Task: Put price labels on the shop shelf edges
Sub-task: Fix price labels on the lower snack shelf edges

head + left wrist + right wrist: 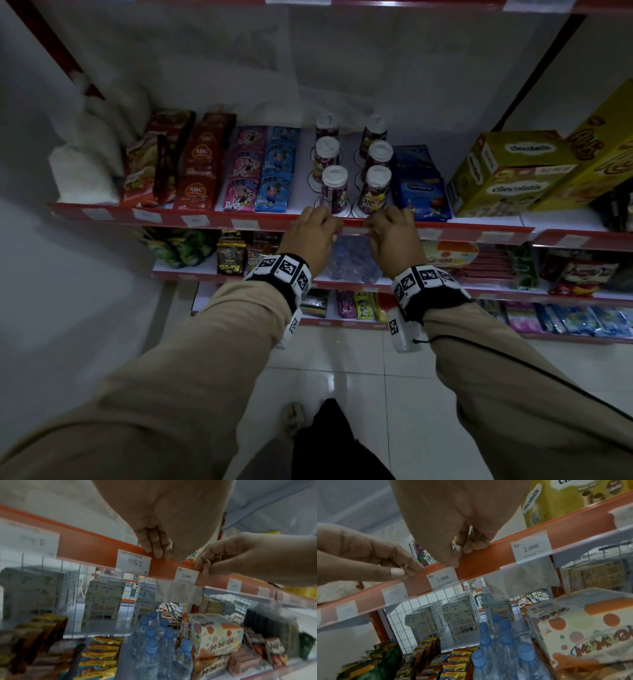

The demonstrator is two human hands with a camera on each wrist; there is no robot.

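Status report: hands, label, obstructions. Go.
Left hand and right hand gripping the shelf edge. The 2.000 label sits in the strip between them. Nothing in the way.

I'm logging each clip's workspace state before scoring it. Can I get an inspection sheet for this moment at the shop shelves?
Surface: red shelf-edge strip behind a clear plastic cover, several labels already in it.
Job's things: white paper price label reading 2.000 sits in the strip between the hands; white label reading 1 500 sits upside down to its left.
Clutter: purple drink cups with white lids, yellow chocolatos boxes, blue-capped clear water bottles on the shelf below.
Grippers: left hand and right hand both curl fingers over the strip's top edge.
Cables: thin black cord along the right sleeve.
Surroundings: white glossy floor tiles.
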